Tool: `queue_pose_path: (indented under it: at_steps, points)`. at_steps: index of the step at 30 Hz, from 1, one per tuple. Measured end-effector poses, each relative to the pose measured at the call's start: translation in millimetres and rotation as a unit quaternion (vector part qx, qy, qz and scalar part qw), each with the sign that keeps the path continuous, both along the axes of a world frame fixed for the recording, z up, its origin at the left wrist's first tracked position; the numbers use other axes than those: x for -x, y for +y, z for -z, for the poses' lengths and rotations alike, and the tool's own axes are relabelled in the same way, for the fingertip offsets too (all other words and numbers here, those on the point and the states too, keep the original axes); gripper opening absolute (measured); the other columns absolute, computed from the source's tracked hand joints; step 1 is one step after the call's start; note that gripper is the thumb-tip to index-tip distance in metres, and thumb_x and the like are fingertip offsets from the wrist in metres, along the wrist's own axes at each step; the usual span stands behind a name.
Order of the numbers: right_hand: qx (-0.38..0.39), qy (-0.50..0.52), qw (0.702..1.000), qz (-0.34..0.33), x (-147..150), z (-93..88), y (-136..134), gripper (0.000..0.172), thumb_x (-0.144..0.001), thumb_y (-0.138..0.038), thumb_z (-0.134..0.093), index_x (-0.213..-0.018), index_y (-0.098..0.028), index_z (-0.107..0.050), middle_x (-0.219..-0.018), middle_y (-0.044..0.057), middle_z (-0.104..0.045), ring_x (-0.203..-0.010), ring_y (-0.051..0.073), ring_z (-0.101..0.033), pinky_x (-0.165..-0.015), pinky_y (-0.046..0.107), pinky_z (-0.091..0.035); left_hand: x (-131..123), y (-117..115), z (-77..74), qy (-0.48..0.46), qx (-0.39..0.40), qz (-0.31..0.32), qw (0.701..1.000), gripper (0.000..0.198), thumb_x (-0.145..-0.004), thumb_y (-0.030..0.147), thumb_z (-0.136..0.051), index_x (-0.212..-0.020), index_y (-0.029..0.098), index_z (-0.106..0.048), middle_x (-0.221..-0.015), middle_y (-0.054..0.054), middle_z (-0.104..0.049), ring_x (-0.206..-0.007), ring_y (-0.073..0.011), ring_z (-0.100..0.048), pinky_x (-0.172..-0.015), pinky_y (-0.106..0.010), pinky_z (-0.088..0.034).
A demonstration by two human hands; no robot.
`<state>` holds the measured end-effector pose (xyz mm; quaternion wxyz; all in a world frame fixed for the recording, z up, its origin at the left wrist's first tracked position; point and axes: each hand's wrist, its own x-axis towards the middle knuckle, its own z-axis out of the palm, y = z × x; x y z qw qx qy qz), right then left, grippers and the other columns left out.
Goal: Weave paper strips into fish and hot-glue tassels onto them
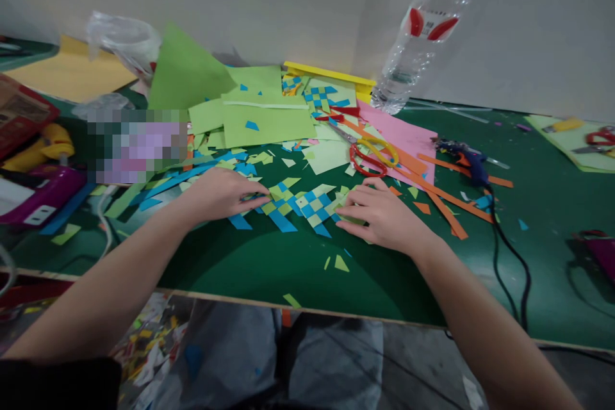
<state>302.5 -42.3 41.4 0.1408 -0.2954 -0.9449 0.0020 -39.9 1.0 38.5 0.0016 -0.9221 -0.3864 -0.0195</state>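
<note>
In the head view, a woven paper piece of green and blue strips (284, 200) lies on the table in front of me. My left hand (223, 194) has its thumb and fingers closed at the left edge of this piece. Right beside it is a second checkered woven paper piece (315, 206), with blue strip ends sticking out. My right hand (384, 213) rests at that piece's right side, fingers apart, over some green paper that it partly covers. Whether the two woven pieces are joined cannot be made out.
Scissors with red and yellow handles (372, 152) lie behind my right hand. Green sheets (266, 125), a pink sheet (398, 134) and orange strips (444, 208) spread around. A corded glue gun (473, 163) lies right; a plastic bottle (408, 45) stands behind.
</note>
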Motion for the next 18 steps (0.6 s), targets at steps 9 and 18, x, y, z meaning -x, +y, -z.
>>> queue_pose_path:
  at_steps: [9, 18]
  points:
    - [0.003, -0.001, 1.000, 0.001, 0.5, 0.3, -0.3, 0.030, -0.099, -0.036, -0.051, -0.095, -0.017, -0.074, -0.084, 0.004, -0.064, -0.081, 0.016, -0.057, -0.096, 0.039, -0.031, -0.7, -0.5, -2.0, 0.013, 0.008, -0.008, 1.000, 0.041, -0.099, 0.050, -0.042, -0.105, 0.029, -0.077, -0.094, -0.001, -0.078, -0.081, -0.0187, -0.070, -0.067, -0.027, -0.039]
    - [0.013, 0.005, 1.000, 0.007, -0.1, -1.0, -1.0, 0.031, -0.099, -0.039, -0.052, -0.095, -0.018, -0.074, -0.084, 0.004, -0.065, -0.082, 0.017, -0.057, -0.096, 0.040, -0.032, 0.8, 0.6, 1.0, -0.010, 0.009, -0.003, 1.000, 0.042, -0.098, 0.052, -0.041, -0.104, 0.029, -0.077, -0.093, -0.002, -0.078, -0.079, -0.0193, -0.070, -0.067, -0.030, -0.040]
